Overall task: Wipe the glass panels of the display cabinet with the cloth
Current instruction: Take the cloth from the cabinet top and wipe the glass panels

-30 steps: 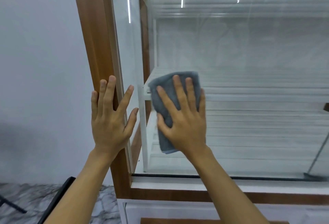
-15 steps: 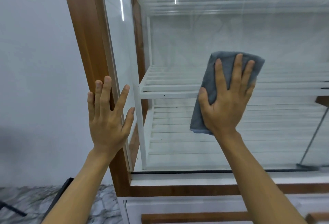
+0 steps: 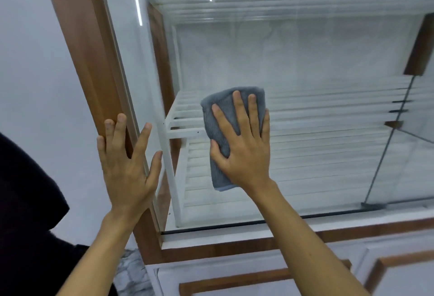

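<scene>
A folded grey cloth (image 3: pixel 220 117) lies flat against the front glass panel (image 3: pixel 317 65) of the display cabinet. My right hand (image 3: pixel 244 145) presses it to the glass with fingers spread, covering most of the cloth. My left hand (image 3: pixel 128 166) rests open on the cabinet's brown wooden corner post (image 3: pixel 94 60), fingertips on the wood and thumb toward the glass. White slatted shelves (image 3: pixel 317 135) show behind the panel.
A brown and white lower frame (image 3: pixel 352 230) runs under the glass, with white cabinet doors (image 3: pixel 258 270) below. A plain grey wall (image 3: pixel 30 60) stands to the left. Dark fabric (image 3: pixel 25 213) fills the lower left. Marble floor (image 3: pixel 131 272) shows beneath. Light strips reflect in the glass.
My right hand swept the cloth up and right across the glass, then back down and left toward the corner. My left hand stayed on the post. The view shifted.
</scene>
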`<state>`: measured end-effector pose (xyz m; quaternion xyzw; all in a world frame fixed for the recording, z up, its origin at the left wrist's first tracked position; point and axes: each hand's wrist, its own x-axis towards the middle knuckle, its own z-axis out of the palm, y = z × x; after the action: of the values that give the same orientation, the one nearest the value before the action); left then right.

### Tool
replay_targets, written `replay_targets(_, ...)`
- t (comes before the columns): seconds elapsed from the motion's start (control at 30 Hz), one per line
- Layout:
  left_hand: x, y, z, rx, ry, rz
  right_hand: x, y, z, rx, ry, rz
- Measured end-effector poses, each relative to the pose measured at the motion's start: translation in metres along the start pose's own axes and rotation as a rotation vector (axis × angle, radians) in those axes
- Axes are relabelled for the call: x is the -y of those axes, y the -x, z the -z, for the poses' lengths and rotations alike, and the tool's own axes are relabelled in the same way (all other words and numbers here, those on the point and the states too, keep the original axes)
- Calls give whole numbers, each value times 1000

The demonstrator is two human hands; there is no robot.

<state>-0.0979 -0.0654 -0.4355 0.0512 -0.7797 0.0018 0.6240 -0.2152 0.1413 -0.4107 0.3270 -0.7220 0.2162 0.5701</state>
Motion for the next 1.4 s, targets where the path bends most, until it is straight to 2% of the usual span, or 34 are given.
replay_targets(0.13,-36,-7,-9,-2,35,-46,-56,18,21,-5,23,-88)
replay_targets(0.43,-170,-27,-55,49,169,-157,-175,52,75,54,7,-221)
replay_targets(0.6,-212,-29,-85,75,103,-108,-233,55,96,53,3,-219)
replay_targets(0.77,-225,-26,-110,13,43,-37,-272,44,109,18,-34,-242)
replay_targets(1.0,-223,-24,-118,-30,3,-33,-252,16,98,-114,-45,-315)
replay_targets(1.23,-221,-22,-118,-36,-4,-41,-187,-3,70,-54,-63,-67)
replay_targets(1.4,-218,-21,-119,-42,-24,-53,-189,22,66,-2,-78,38)
